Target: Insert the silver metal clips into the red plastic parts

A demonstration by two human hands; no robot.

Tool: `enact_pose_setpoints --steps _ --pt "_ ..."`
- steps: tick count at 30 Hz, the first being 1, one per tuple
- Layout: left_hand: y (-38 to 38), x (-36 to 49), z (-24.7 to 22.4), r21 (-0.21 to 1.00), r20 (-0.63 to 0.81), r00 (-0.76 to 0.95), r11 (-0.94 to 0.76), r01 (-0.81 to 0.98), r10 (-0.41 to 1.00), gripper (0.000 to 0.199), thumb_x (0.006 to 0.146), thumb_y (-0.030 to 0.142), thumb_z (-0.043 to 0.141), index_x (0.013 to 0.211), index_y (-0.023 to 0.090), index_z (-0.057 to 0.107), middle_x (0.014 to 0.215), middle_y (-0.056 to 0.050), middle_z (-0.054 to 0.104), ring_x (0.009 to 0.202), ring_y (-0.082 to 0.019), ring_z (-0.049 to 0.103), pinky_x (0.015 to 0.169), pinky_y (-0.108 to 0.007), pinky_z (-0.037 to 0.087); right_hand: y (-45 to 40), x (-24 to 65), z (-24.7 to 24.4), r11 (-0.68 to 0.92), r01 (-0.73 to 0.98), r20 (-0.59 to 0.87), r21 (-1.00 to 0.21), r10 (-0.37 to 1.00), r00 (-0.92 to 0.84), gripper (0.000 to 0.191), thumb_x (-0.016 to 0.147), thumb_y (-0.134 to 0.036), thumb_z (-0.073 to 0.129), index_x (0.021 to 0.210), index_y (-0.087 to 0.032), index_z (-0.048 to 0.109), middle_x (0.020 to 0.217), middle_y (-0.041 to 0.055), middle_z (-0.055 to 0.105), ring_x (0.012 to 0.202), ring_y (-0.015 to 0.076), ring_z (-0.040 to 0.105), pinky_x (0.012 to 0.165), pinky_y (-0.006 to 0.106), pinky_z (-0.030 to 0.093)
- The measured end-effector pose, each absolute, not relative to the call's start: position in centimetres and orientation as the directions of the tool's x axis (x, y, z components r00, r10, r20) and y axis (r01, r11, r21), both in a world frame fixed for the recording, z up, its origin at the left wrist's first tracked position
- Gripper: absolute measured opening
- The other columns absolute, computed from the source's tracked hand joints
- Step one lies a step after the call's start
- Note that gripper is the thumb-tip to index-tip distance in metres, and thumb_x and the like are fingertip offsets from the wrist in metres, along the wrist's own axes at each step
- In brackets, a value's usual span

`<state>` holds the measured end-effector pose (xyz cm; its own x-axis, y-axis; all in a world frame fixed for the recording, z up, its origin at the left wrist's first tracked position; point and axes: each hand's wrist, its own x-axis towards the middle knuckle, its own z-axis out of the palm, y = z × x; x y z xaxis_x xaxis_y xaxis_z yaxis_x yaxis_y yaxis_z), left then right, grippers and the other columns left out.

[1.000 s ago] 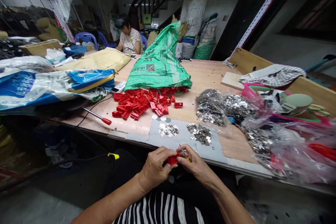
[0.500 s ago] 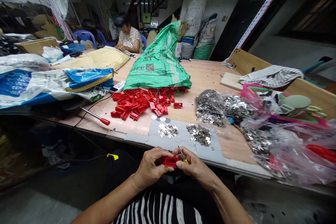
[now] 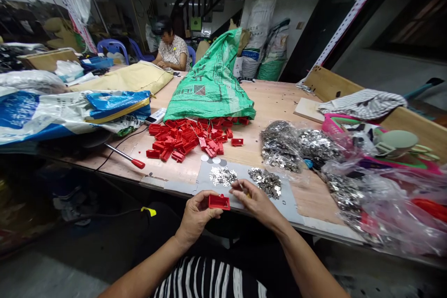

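Observation:
My left hand [image 3: 196, 216] pinches one end of a small red plastic housing [image 3: 219, 202], its open side facing up toward me. Just right of it, my right hand [image 3: 254, 200] is closed around a thin tool with a yellow part, mostly hidden by the fingers. The tool's tip points left, near the grey mat [image 3: 206, 177]. On the mat lie a pile of shiny metal pieces [image 3: 222, 175] and a darker metal pile [image 3: 267, 182], which sits just beyond my right hand. Behind them, many red housings [image 3: 181, 137] spill from a green woven sack [image 3: 213, 84].
Plastic bags of metal parts [image 3: 281, 144] and a pink basket [image 3: 330, 123] stand at the right. A red-handled rod [image 3: 138, 163] juts past the left table edge, near blue-white sacks [image 3: 66, 107]. Across the table sits a person [image 3: 174, 51].
My hands have moved apart. The red housing has risen slightly to the left with my left hand, and my right hand has moved up toward the metal piles with the tool.

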<state>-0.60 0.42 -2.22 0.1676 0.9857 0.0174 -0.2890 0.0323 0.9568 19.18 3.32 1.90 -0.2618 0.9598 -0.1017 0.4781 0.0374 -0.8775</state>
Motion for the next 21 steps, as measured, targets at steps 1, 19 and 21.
enact_pose_setpoints --steps 1,19,21 --pt "0.5 -0.5 -2.2 0.949 -0.003 0.157 0.052 -0.310 0.988 0.036 0.067 0.029 0.078 0.097 0.015 0.065 0.084 -0.004 0.072 0.071 -0.015 0.066 0.059 -0.024 0.056 4.1 19.5 1.9 0.103 0.648 -0.028 -0.754 0.982 -0.189 0.017 0.088 -0.034 0.050 0.095 -0.021 0.056 0.091 0.0028 0.063 0.078 0.0174 0.058 0.066 0.027 0.042" --pt "0.7 -1.0 -2.1 0.930 -0.057 0.142 0.104 -0.352 0.988 0.036 0.068 0.024 0.078 0.101 0.017 0.063 0.093 -0.003 0.070 0.085 -0.015 0.065 0.079 -0.026 0.053 7.9 19.8 0.1 0.122 0.932 0.043 -0.342 0.993 -0.114 0.005 0.086 -0.014 0.054 0.086 -0.018 0.056 0.086 0.0052 0.061 0.082 0.0189 0.055 0.072 0.026 0.035" --pt "0.6 -0.9 -2.0 0.929 -0.053 0.158 0.107 -0.356 0.986 0.035 0.068 0.024 0.078 0.100 0.017 0.063 0.092 -0.002 0.070 0.085 -0.015 0.065 0.082 -0.026 0.051 8.1 19.8 0.2 0.133 0.926 0.038 -0.354 0.991 -0.128 0.006 0.084 -0.013 0.055 0.082 -0.018 0.056 0.084 0.0045 0.061 0.081 0.0187 0.055 0.071 0.026 0.034"
